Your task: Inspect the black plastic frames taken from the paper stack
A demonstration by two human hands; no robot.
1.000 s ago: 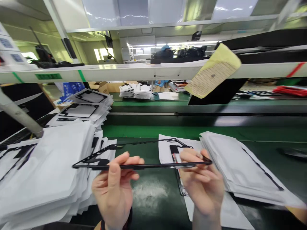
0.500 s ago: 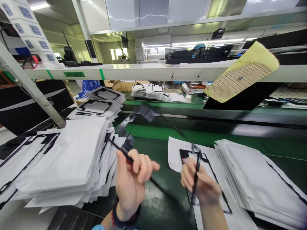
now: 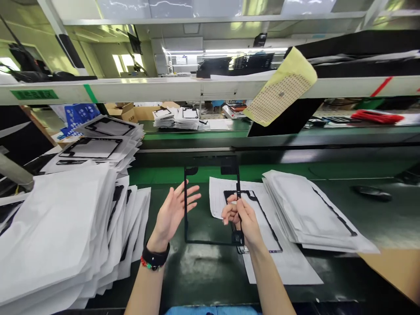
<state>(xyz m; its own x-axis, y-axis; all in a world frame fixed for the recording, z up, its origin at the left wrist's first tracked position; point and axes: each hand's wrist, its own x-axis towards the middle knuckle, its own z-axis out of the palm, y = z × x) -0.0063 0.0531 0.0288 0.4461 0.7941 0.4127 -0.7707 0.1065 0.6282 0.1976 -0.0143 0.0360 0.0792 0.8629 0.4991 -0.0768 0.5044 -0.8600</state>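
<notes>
A thin black rectangular frame [image 3: 210,242] stands upright in the air over the green bench. Its right side is pinched between the fingers of my right hand [image 3: 244,216]. My left hand [image 3: 173,210] is open beside the frame's left side, fingers spread and partly behind that edge; whether it touches cannot be made out. Behind my right hand, a second black frame [image 3: 267,221] lies on white sheets [image 3: 292,264], partly covered by my hand and forearm.
White sheets with black frames are piled at the left [image 3: 62,218] and farther back [image 3: 92,148]. Another white stack [image 3: 295,205] lies at the right, with a black mouse [image 3: 370,192] past it. A yellow dotted sheet [image 3: 282,87] hangs from the shelf [image 3: 164,89].
The frame has turned from a tilted, blurred pose to upright, facing me. My left hand has let go of it and spread its fingers. The view has swung to the right.
</notes>
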